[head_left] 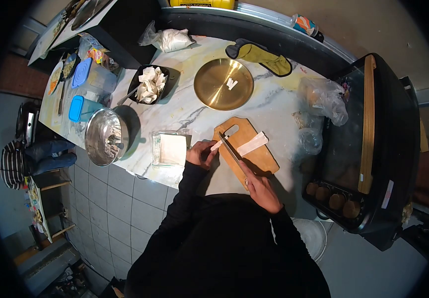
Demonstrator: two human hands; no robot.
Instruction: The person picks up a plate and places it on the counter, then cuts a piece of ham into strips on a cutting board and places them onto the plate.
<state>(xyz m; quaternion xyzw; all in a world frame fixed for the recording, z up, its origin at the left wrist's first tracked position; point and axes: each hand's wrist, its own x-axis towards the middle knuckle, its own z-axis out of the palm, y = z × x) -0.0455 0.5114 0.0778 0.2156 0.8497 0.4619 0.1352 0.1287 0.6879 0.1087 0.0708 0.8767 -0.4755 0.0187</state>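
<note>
My right hand (260,189) is wrapped round the handle of a knife (230,149), whose blade points away from me across a wooden cutting board (269,163). At the board's left edge, my left hand (202,154) pinches a thin whitish strip (216,145) beside the blade. To the right of the knife lie longer pale flat strips (252,144), which look like sheets of dough. Beyond the board, a round gold tray (210,94) holds a few short white strips (232,83). A square glass dish (155,158) with a white sheet-like piece (172,149) stands left of my left hand.
A black bowl of folded white pieces (152,83), a steel bowl (94,149) and blue-lidded containers (77,108) stand to the left. A black oven (393,124) and plastic bags (326,99) are at right. Behind lies an oven mitt (261,53). Another person (16,164) is far left.
</note>
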